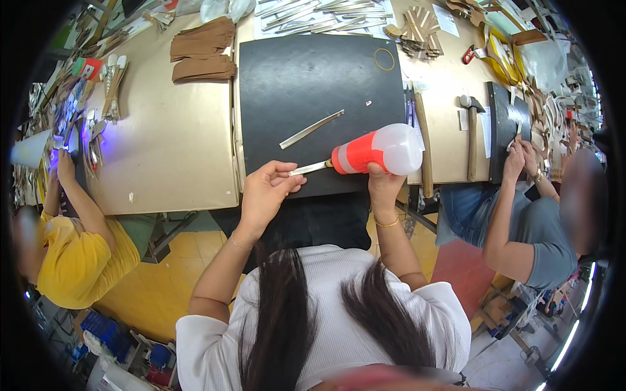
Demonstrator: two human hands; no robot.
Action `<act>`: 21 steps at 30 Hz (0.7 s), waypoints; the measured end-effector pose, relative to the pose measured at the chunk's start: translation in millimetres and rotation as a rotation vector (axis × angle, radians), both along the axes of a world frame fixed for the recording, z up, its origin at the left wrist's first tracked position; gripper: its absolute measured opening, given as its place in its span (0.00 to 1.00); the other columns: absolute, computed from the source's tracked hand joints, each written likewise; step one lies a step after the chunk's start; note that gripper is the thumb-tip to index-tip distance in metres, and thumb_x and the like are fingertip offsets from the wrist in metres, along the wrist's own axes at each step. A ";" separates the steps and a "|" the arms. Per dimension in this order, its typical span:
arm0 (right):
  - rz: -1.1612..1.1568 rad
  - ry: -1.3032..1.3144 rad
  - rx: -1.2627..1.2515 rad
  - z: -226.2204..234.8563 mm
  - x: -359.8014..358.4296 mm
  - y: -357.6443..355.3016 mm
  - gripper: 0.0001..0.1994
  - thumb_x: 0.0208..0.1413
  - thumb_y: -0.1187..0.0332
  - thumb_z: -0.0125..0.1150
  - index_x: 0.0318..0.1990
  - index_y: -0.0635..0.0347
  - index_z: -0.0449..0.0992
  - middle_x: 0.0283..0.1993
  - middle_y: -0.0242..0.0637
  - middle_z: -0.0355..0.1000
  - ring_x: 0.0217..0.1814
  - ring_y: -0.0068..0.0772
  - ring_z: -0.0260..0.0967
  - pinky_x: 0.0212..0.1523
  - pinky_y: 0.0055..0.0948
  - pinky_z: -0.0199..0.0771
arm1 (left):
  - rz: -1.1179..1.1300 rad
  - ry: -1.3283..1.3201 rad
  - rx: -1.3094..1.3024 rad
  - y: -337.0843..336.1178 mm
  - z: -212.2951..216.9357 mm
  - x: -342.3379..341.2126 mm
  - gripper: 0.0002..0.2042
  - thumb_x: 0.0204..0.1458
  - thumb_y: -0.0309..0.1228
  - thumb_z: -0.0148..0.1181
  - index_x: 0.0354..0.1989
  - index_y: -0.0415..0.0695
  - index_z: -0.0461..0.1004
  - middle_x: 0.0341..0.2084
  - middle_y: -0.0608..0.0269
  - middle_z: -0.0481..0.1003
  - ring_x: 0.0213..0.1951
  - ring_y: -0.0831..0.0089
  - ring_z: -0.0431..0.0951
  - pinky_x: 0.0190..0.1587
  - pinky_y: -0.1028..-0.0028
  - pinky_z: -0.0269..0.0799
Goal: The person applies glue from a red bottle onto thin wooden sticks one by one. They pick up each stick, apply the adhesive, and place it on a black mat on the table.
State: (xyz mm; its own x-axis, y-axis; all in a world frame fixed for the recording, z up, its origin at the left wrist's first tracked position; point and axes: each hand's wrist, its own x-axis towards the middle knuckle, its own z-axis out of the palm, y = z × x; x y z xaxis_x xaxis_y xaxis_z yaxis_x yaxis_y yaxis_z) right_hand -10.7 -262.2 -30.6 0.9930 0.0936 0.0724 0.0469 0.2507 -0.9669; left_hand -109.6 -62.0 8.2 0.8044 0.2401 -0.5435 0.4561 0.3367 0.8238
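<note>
My left hand (268,194) pinches one end of a narrow pale strip (308,169) above the near edge of a black mat (287,78). In my right hand (386,188) is a translucent squeeze bottle (400,148) wrapped with red tape, tipped on its side. Its nozzle points left and meets the strip's right end; whether anything flows out is too small to tell. A second strip (312,129) lies slantwise on the mat, beyond my hands.
Brown leather pieces (203,49) are stacked at the far left, and a pile of metallic strips (319,16) lies beyond the mat. To the right are a wooden handle (424,143) and a hammer (472,137). Co-workers sit on both sides, one in a yellow shirt (78,257).
</note>
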 end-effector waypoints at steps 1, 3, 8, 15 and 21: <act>0.011 -0.010 -0.002 -0.9 -2.0 4.0 0.35 0.39 0.67 0.79 0.55 0.65 0.66 0.50 0.36 0.70 0.49 0.28 0.70 0.51 0.30 0.73 | -0.001 0.003 -0.007 0.1 0.0 -0.2 0.10 0.55 0.19 0.58 0.45 0.30 0.71 0.35 0.51 0.78 0.39 0.70 0.81 0.43 0.78 0.78; 0.037 0.023 0.093 -1.3 -5.6 11.5 0.34 0.40 0.68 0.78 0.54 0.65 0.66 0.49 0.36 0.70 0.49 0.28 0.70 0.50 0.30 0.74 | 0.003 0.000 -0.003 -0.5 -0.4 1.1 0.10 0.55 0.19 0.58 0.45 0.29 0.70 0.35 0.52 0.78 0.39 0.70 0.81 0.43 0.78 0.78; 0.097 0.027 0.225 -1.9 -4.9 31.4 0.31 0.42 0.69 0.76 0.54 0.66 0.66 0.48 0.36 0.71 0.49 0.28 0.70 0.50 0.30 0.74 | 0.030 -0.009 -0.005 -2.5 -2.5 5.4 0.10 0.55 0.18 0.58 0.44 0.30 0.71 0.35 0.53 0.78 0.39 0.72 0.81 0.43 0.79 0.77; 0.164 0.054 0.255 3.4 -10.6 49.3 0.32 0.44 0.64 0.75 0.55 0.65 0.65 0.49 0.35 0.70 0.50 0.27 0.69 0.50 0.28 0.73 | 0.055 -0.013 0.028 -6.0 -2.8 3.8 0.10 0.54 0.19 0.59 0.44 0.31 0.70 0.34 0.53 0.79 0.37 0.74 0.81 0.42 0.79 0.77; 0.000 0.156 0.216 17.7 22.6 42.4 0.42 0.46 0.38 0.62 0.58 0.62 0.61 0.53 0.41 0.68 0.54 0.37 0.69 0.56 0.39 0.72 | 0.042 -0.122 -0.037 11.4 5.7 22.3 0.09 0.53 0.18 0.59 0.41 0.32 0.70 0.35 0.51 0.78 0.37 0.71 0.81 0.40 0.78 0.78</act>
State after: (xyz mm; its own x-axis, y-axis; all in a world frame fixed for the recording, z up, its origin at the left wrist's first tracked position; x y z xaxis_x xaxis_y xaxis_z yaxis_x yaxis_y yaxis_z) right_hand 12.0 -219.8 -12.8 0.9936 0.0930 -0.0637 -0.0991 0.4519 -0.8866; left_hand -87.3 -50.6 14.0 0.8547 0.2564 -0.4513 0.3382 0.3845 0.8589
